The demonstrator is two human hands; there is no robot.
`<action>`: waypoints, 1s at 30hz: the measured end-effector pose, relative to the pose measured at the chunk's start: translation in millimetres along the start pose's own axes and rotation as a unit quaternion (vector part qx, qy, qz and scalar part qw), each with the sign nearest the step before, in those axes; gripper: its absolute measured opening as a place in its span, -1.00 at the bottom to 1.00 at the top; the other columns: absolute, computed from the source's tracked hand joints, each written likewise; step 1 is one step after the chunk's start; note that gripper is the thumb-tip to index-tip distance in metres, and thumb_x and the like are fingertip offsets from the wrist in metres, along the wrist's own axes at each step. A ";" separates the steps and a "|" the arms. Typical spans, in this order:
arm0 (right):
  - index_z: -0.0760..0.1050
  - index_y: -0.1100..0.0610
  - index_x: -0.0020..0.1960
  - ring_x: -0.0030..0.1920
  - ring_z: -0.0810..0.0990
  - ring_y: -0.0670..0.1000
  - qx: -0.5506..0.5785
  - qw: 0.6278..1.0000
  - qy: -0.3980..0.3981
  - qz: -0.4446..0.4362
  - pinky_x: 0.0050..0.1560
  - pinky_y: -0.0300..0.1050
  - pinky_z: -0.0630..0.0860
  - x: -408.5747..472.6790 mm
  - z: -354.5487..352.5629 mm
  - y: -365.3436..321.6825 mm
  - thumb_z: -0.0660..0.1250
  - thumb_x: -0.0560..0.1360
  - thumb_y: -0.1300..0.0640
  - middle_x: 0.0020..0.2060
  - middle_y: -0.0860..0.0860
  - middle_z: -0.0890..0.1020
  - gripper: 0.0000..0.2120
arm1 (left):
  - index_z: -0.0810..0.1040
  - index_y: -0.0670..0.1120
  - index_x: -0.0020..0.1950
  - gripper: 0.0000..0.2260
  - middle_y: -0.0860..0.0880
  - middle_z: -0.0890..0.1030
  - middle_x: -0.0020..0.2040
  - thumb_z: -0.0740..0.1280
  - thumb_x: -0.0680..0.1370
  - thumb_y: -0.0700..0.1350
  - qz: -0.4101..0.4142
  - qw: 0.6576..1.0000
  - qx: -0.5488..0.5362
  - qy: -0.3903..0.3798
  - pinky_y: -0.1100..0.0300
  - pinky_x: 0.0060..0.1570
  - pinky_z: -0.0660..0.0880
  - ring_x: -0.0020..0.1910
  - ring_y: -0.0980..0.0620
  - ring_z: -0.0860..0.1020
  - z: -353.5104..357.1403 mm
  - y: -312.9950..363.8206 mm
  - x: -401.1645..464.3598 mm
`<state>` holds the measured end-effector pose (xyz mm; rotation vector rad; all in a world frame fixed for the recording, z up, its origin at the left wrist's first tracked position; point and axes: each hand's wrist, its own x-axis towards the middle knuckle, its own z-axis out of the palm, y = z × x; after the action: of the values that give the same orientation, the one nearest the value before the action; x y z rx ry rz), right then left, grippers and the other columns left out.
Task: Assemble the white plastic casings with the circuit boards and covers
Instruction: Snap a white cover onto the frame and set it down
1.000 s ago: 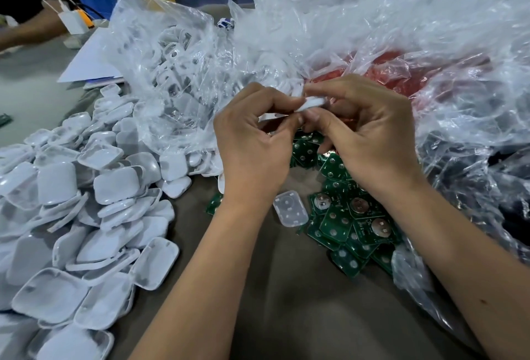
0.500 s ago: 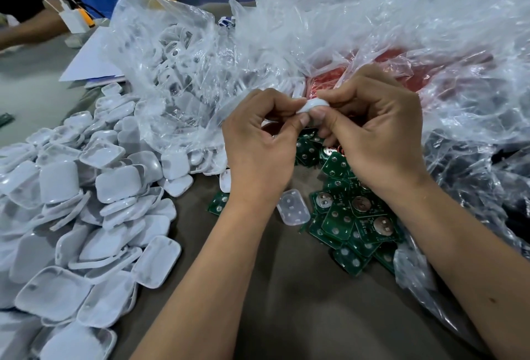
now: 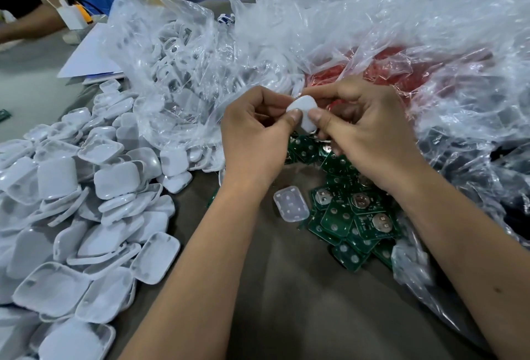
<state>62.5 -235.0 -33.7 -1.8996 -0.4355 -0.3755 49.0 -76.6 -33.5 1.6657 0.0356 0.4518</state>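
1. Head view showed a smooth, rounded-square white plastic casing (image 3: 301, 113) pinched between both hands, left hand (image 3: 252, 141) and right hand (image 3: 370, 136), thumbs pressing its face.
2. Green square circuit boards (image 3: 355, 216) lay beneath on the table (image 3: 286, 302), beside a translucent cover (image 3: 291, 207).
3. Glossy white shells (image 3: 86, 202) were heaped left; crinkled clear bags (image 3: 372, 29) rose behind.

A white charger (image 3: 75, 16) sits beside blue-edged paper (image 3: 89, 62), far left.
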 end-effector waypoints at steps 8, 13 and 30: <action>0.63 0.13 0.33 -0.11 0.46 -0.40 -0.187 0.981 0.005 -0.058 0.00 -0.55 0.36 -1.5 8.7 -1.8 0.67 0.35 0.08 0.08 -0.07 0.64 -0.43 | 0.60 -0.21 -0.13 -0.92 -0.20 0.63 -0.18 0.44 0.54 -0.34 -0.133 0.980 -0.150 0.018 -0.12 -0.03 0.64 -0.21 -0.11 0.61 1.9 -0.1 -0.6; 0.68 0.08 0.27 -0.33 0.67 -0.18 -0.064 0.997 -0.009 0.036 -0.28 -0.34 0.58 -2.2 6.2 1.0 0.56 0.50 0.01 -0.12 -0.10 0.75 -0.63 | 0.60 -0.16 -0.11 -0.88 -0.15 0.66 -0.16 0.36 0.63 -0.23 -0.128 0.973 -0.193 -0.012 0.05 -0.13 0.63 -0.23 -0.03 0.63 -1.1 2.7 0.9; 0.70 0.21 -0.03 -0.36 0.57 -0.03 0.303 0.937 0.037 0.172 -0.40 -0.26 0.54 1.4 -1.9 -6.6 0.48 0.46 0.14 -0.28 0.10 0.69 -0.84 | 0.63 -0.19 -0.09 -0.89 -0.13 0.68 -0.15 0.37 0.63 -0.24 -0.146 0.960 -0.237 -0.043 0.21 -0.17 0.63 -0.20 0.02 0.66 8.4 -0.2 -2.5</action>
<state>60.5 -234.4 -27.0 -1.3163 -0.1340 -0.0606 49.4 -85.2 -35.0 1.1804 0.0999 0.1450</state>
